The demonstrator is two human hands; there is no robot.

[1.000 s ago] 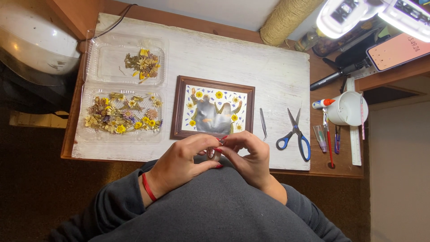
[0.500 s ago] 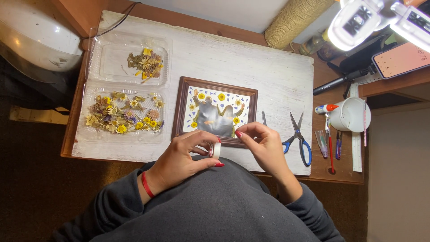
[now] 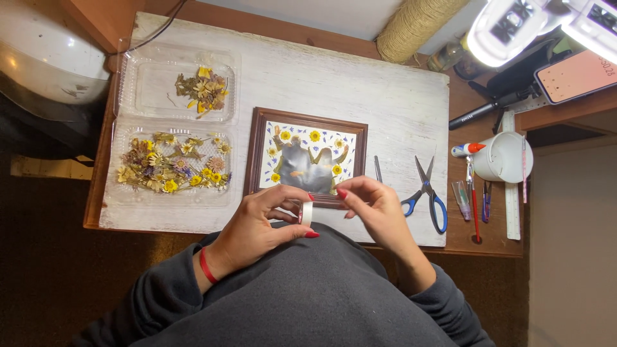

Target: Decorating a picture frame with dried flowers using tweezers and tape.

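My left hand (image 3: 260, 225) grips a small white roll of tape (image 3: 307, 213) upright by its sides, just in front of my chest. My right hand (image 3: 373, 205) pinches the loose end of the tape with thumb and forefinger, right next to the roll. Just beyond both hands lies a brown wooden picture frame (image 3: 256, 148) with yellow and blue pressed flowers laid around a photo. It rests on a whitewashed board (image 3: 334, 83).
Two clear plastic trays of dried flowers (image 3: 170, 170) (image 3: 199, 87) sit left of the frame. Blue-handled scissors (image 3: 427, 189) and tweezers (image 3: 378, 170) lie to its right. A white cup (image 3: 504, 157), pens, a ruler, a twine spool (image 3: 414, 26) and a lamp (image 3: 514, 26) stand further right.
My hands have drawn apart: the right hand moved right from the roll, and the left hand has turned so the tape roll shows upright between them.
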